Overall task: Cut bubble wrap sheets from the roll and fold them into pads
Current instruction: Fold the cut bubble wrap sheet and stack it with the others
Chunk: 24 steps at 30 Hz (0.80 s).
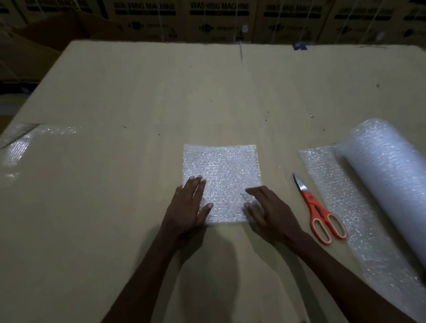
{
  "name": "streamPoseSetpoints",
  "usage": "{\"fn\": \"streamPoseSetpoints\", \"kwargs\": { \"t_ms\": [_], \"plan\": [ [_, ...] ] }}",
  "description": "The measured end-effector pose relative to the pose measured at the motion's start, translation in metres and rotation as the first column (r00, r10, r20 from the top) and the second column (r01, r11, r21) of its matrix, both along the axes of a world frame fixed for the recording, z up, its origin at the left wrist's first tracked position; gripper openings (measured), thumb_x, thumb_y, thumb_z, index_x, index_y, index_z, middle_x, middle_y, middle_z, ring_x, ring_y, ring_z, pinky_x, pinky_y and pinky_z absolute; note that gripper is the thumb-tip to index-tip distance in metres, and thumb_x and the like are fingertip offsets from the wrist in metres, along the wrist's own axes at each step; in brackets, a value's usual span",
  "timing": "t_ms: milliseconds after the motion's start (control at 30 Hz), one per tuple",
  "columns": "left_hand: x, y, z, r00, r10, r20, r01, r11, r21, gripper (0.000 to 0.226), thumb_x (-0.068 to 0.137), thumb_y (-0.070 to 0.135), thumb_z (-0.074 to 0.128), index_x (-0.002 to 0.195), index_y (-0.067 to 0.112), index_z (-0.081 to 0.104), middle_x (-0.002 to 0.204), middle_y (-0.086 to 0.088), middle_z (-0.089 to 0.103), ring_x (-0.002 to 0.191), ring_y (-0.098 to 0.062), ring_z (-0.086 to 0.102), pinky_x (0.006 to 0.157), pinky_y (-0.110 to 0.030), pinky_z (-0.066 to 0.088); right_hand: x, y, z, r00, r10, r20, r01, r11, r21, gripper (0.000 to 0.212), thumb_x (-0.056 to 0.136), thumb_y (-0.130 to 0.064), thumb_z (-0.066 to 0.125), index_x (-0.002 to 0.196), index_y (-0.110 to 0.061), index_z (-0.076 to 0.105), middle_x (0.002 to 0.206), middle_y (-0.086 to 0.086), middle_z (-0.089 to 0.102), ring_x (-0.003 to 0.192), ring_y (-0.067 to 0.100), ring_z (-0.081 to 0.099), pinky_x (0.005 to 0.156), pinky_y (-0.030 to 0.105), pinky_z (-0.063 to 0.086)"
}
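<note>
Down on the cardboard top [108,225], both of my hands lie flat on the near end of a folded bubble wrap pad [224,176]. My left hand [189,208] presses its near left corner with straight fingers, thumb out along the near edge. My right hand [268,209] rests on the near right corner, fingers loose and stretched, grasping nothing. The pad sits at the middle of the cardboard, a rough rectangle whose longer side runs away from me.

Just right of my right hand lie the orange scissors [317,211], blades closed, the tip pointing away from me and the handles toward me. Their handles overlap the loose flap [342,200] of wrap that trails off the roll [404,193]. The roll lies at the right edge, its long axis running from far to near and slanting rightward as it comes close.

Off at the far left, another piece of bubble wrap [19,150] lies at the cardboard's edge. Beyond, stacked washing machine boxes [220,16] fill the background.
</note>
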<state>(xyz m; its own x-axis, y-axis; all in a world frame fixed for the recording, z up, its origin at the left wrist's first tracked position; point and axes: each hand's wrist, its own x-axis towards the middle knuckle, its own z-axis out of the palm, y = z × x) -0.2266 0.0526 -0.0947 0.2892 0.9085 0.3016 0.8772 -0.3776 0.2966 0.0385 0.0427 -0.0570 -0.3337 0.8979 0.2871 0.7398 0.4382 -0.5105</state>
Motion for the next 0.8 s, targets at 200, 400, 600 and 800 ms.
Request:
{"fn": "streamPoseSetpoints", "kwargs": {
  "t_ms": [200, 400, 600, 800],
  "plan": [
    [0.009, -0.041, -0.002, 0.991, -0.092, 0.099, 0.08, 0.989, 0.124, 0.042, 0.095, 0.041, 0.052, 0.123, 0.013, 0.067, 0.12, -0.003, 0.07, 0.111, -0.016, 0.061, 0.084, -0.028, 0.053, 0.015, -0.023, -0.013, 0.99, 0.132, 0.051, -0.133, 0.991, 0.021, 0.023, 0.097, -0.03, 0.063, 0.114, -0.016, 0.067, 0.109, -0.002, 0.066, 0.096, 0.02, 0.065, 0.072, 0.038, 0.055],
    [0.004, -0.048, 0.006, 0.987, -0.152, 0.052, 0.148, 0.987, 0.064, 0.034, 0.093, 0.044, 0.054, 0.113, 0.019, 0.066, 0.116, 0.005, 0.067, 0.102, -0.016, 0.064, 0.068, -0.027, 0.054, 0.014, -0.017, -0.011, 0.948, 0.182, 0.26, -0.191, 0.981, 0.011, 0.018, 0.099, -0.03, 0.053, 0.11, -0.018, 0.062, 0.106, 0.0, 0.06, 0.093, 0.022, 0.058, 0.069, 0.036, 0.048],
    [0.009, -0.047, 0.011, 0.994, -0.111, -0.014, 0.112, 0.993, 0.046, 0.023, 0.092, 0.029, 0.057, 0.114, 0.024, 0.061, 0.112, 0.007, 0.067, 0.093, -0.018, 0.067, 0.061, -0.03, 0.055, 0.009, -0.015, -0.013, 0.978, 0.105, 0.178, -0.116, 0.992, 0.052, 0.016, 0.102, -0.027, 0.05, 0.102, -0.02, 0.064, 0.098, -0.004, 0.061, 0.084, 0.021, 0.06, 0.062, 0.036, 0.049],
    [0.011, -0.046, 0.03, 0.999, -0.02, 0.04, 0.021, 0.999, -0.042, 0.022, 0.086, 0.023, 0.054, 0.102, 0.028, 0.067, 0.095, 0.008, 0.071, 0.084, -0.022, 0.068, 0.062, -0.033, 0.051, 0.017, -0.006, 0.005, 0.997, 0.079, -0.019, -0.08, 0.989, -0.122, 0.037, 0.096, -0.046, 0.048, 0.11, -0.022, 0.073, 0.102, -0.009, 0.075, 0.09, 0.013, 0.07, 0.077, 0.033, 0.055]
  ]
}}
